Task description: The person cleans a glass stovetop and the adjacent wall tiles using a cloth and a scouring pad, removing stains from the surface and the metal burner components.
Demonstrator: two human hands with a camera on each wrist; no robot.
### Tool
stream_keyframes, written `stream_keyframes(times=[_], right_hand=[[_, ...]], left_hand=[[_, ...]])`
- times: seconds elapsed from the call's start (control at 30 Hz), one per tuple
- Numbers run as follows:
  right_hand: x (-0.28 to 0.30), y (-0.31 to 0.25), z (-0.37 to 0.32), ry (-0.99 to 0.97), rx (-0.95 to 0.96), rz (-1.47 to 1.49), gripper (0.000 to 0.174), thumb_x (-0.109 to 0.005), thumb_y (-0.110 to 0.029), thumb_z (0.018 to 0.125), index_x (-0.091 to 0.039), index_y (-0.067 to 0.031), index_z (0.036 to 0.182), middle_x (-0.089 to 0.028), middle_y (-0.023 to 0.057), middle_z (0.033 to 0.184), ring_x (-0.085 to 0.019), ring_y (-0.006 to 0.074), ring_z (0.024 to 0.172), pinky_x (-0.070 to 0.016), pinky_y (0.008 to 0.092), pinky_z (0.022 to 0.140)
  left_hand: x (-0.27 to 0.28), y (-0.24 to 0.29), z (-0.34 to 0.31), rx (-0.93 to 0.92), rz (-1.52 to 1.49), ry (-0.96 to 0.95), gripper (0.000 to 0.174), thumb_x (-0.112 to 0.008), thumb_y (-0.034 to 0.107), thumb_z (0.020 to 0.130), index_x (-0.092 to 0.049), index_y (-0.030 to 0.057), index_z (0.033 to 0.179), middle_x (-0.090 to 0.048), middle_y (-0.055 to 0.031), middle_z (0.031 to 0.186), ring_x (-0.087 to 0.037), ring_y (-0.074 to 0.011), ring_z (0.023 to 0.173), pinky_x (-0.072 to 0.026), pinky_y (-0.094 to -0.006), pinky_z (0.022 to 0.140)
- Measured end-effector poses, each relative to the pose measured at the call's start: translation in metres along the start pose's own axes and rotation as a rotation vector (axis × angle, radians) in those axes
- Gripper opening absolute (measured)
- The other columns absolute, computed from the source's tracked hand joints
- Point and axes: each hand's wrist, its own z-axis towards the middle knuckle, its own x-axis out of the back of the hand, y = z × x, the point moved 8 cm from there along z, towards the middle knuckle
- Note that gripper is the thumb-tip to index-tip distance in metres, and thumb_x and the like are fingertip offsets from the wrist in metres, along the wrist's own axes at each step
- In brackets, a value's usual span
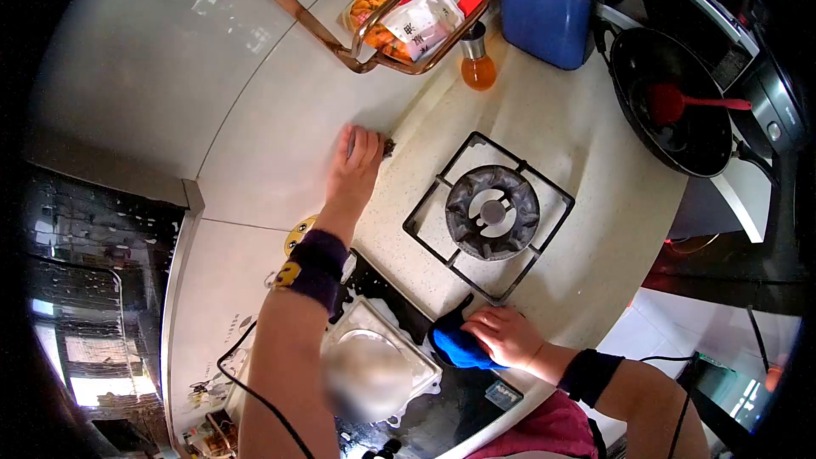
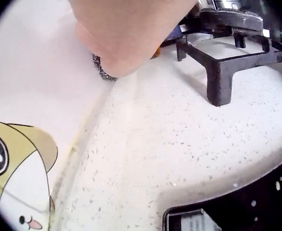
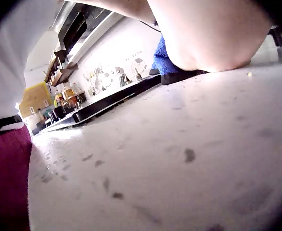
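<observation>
Left hand curls over a dark, wiry metal scourer against the white wall, upper left of centre. I see the right hand curled over a fuzzy blue cloth, lower centre, farther from the scourer.

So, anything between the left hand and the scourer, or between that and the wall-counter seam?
Nothing visible: the left hand is on the scourer, which sits at the seam between wall and counter. The pan support stands to the right.

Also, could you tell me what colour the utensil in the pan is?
The utensil is red, clearest in the head view.
</observation>
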Motion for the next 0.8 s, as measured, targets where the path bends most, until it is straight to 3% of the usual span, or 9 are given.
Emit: stream_keyframes(times=[0.17, 0.27, 0.47, 0.57, 0.7, 0.73, 0.8], right_hand=[[0.010, -0.005, 0.003, 0.037, 0.013, 0.039, 0.025, -0.062, -0.013, 0.085, -0.066, -0.0047, 0.108, -0.064, 0.0098, 0.107, -0.064, 0.0256, 0.103, -0.0527, 0.0393, 0.090], [0.011, -0.003, 0.004, 0.013, 0.035, 0.030, 0.027, -0.061, -0.012, 0.084, -0.066, -0.0035, 0.108, -0.064, 0.0106, 0.107, -0.065, 0.0260, 0.101, -0.0536, 0.0392, 0.087], [0.006, -0.002, 0.002, -0.061, -0.049, 0.034, 0.031, -0.065, -0.009, 0.080, -0.068, -0.0049, 0.110, -0.066, 0.0069, 0.108, -0.064, 0.0227, 0.105, -0.0521, 0.0355, 0.088], [0.006, -0.001, 0.000, -0.011, -0.006, 0.047, 0.032, -0.066, -0.009, 0.080, -0.068, -0.0053, 0.111, -0.066, 0.0064, 0.109, -0.064, 0.0225, 0.106, -0.0519, 0.0351, 0.088], [0.008, -0.001, -0.001, -0.024, -0.012, 0.053, 0.031, -0.065, -0.010, 0.081, -0.068, -0.0061, 0.112, -0.066, 0.0069, 0.111, -0.063, 0.0227, 0.107, -0.0515, 0.0346, 0.091], [0.006, 0.001, -0.001, -0.039, -0.013, 0.061, 0.031, -0.063, -0.012, 0.083, -0.067, -0.0057, 0.114, -0.065, 0.0080, 0.113, -0.063, 0.0237, 0.108, -0.0520, 0.0360, 0.091], [-0.002, 0.003, -0.002, -0.078, -0.019, 0.085, 0.033, -0.059, -0.015, 0.088, -0.064, -0.0048, 0.118, -0.064, 0.0103, 0.118, -0.063, 0.0258, 0.110, -0.0531, 0.0388, 0.089]], left_hand=[[-0.001, -0.004, -0.088, -0.237, 0.109, -0.075, 0.051, -0.052, 0.022, 0.090, -0.056, 0.0023, 0.137, -0.049, -0.0082, 0.134, -0.041, -0.0263, 0.132, -0.0267, -0.0469, 0.120], [-0.001, -0.005, -0.072, -0.316, 0.134, -0.028, 0.051, -0.051, 0.021, 0.089, -0.056, 0.0022, 0.136, -0.050, -0.0077, 0.134, -0.043, -0.0260, 0.129, -0.0310, -0.0470, 0.117], [0.003, -0.011, 0.098, 0.055, 0.098, 0.124, 0.050, -0.053, 0.022, 0.090, -0.054, 0.0076, 0.137, -0.048, -0.0078, 0.138, -0.042, -0.0264, 0.130, -0.0333, -0.0478, 0.112], [0.012, -0.010, 0.109, 0.095, 0.079, 0.112, 0.049, -0.054, 0.022, 0.089, -0.055, 0.0084, 0.136, -0.049, -0.0084, 0.135, -0.043, -0.0271, 0.129, -0.0340, -0.0469, 0.111], [-0.001, -0.036, 0.044, 0.182, -0.016, -0.073, 0.065, -0.053, 0.015, 0.090, -0.039, 0.0108, 0.153, -0.050, -0.0085, 0.130, -0.044, -0.0266, 0.128, -0.0385, -0.0502, 0.104], [0.016, -0.058, 0.030, 0.283, 0.017, -0.007, 0.066, -0.054, 0.014, 0.089, -0.041, 0.0165, 0.153, -0.049, -0.0081, 0.130, -0.044, -0.0263, 0.128, -0.0377, -0.0496, 0.104], [0.025, -0.078, 0.016, 0.346, 0.071, 0.063, 0.066, -0.054, 0.013, 0.089, -0.041, 0.0199, 0.153, -0.047, -0.0090, 0.131, -0.044, -0.0272, 0.128, -0.0373, -0.0499, 0.105]])
